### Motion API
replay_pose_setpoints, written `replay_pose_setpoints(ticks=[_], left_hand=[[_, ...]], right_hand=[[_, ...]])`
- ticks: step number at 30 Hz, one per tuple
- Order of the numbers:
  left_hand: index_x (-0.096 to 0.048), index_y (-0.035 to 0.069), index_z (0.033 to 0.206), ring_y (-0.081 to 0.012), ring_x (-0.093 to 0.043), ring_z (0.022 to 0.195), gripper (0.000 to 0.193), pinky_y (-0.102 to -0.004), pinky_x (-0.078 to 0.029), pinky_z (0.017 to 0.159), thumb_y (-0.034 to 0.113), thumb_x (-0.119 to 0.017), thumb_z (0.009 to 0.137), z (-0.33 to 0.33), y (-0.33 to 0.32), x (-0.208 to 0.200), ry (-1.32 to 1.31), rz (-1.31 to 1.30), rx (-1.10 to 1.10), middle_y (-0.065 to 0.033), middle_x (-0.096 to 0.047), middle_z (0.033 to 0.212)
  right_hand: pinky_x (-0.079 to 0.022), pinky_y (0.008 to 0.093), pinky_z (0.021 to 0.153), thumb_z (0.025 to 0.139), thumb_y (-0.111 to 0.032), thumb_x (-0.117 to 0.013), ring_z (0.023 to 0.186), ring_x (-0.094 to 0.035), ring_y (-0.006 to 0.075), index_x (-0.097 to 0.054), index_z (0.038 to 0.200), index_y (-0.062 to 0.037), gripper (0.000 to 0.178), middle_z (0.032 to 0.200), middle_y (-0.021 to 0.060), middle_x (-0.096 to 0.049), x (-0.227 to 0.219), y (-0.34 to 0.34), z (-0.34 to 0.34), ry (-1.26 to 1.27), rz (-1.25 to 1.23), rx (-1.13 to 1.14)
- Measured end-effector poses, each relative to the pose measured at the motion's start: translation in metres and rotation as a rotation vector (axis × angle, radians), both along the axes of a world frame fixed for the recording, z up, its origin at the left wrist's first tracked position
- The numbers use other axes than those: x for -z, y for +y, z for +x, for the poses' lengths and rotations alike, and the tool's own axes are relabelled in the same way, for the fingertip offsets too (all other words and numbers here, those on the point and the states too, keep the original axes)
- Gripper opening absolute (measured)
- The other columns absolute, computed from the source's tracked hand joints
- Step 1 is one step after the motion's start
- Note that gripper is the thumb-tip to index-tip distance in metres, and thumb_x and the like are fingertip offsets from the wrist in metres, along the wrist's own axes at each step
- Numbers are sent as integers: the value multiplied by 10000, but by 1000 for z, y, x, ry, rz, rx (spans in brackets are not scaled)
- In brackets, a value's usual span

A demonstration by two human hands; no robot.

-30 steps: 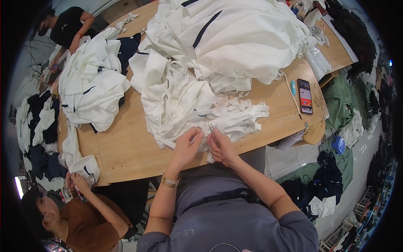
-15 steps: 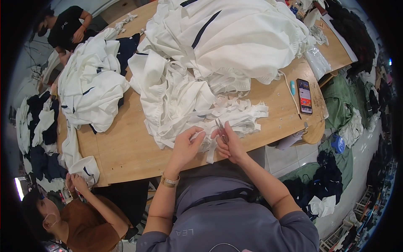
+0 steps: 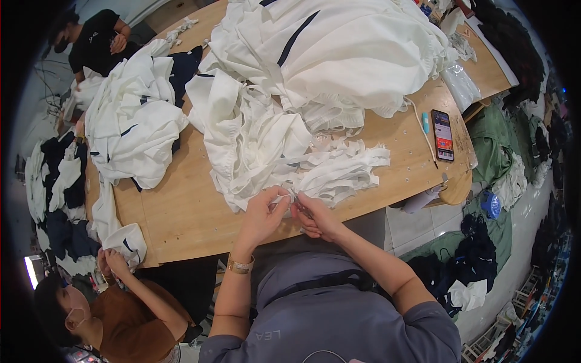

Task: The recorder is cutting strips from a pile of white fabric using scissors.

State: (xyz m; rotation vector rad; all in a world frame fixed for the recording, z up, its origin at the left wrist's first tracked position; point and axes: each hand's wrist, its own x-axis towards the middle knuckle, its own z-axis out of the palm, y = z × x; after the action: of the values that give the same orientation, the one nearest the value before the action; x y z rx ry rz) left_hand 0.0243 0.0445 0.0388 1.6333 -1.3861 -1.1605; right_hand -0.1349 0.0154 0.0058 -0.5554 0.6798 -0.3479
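Landmark: white strip heap (image 3: 348,175). Left hand (image 3: 264,212), at the heap's near-left edge, thumb and forefinger pinching a white strip (image 3: 288,195). Right hand (image 3: 318,219), also heap's near side, fingers curled round scissors (image 3: 305,211); blade opening unclear. Step, judged: snipping at the strip. Next move calls for steady tension, blades clear of left fingertips

Metal scissors (image 3: 306,212) slant in the right hand (image 3: 318,218) beside white strips (image 3: 345,174).

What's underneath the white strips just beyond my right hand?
The white strips lie on the wooden table, whose surface shows along their right edge. Whatever is under their middle is covered.
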Motion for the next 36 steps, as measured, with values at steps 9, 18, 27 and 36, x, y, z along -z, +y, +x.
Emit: replay_pose_setpoints(ticks=[9, 18, 27, 36], left_hand=[[-538, -13, 863, -74, -422, 545, 168, -230, -375, 502, 150, -552, 828, -1, -1, -1, 50, 38, -37, -59, -512, 665], [-544, -10, 872, -115, -420, 533, 188, -258, -355, 497, 174, -548, 833, -11, -11, -6, -40, -77, 66, -86, -505, 618], [-561, -26, 827, -69, -391, 566, 195, -237, -337, 509, 164, -525, 852, 13, -14, -3, 38, 19, 0, -27, -474, 589], [-538, -22, 819, -131, -389, 529, 240, -268, -347, 513, 211, -502, 862, -5, -17, 22, -96, 54, 11, -83, -463, 573]], right_hand=[[-199, 199, 275, 904, -441, -388, 296, -205, 48, -461, 740, -57, 424, 427, -49, -268, -1, -3, 2, -15, 10, 133], [-233, 204, 292, 867, -253, -537, 316, -320, 41, -508, 835, -65, 193, 475, -48, -386, -14, -21, -6, 231, -324, 398], [-208, 200, 284, 872, -245, -528, 321, -252, 24, -429, 718, -124, 219, 456, -76, -296, -26, -100, -117, 322, -437, 928], [-299, 217, 463, 867, -228, -538, 537, -348, 37, -511, 832, -26, 207, 607, -23, -436, 27, -89, -110, 811, -818, 835]])
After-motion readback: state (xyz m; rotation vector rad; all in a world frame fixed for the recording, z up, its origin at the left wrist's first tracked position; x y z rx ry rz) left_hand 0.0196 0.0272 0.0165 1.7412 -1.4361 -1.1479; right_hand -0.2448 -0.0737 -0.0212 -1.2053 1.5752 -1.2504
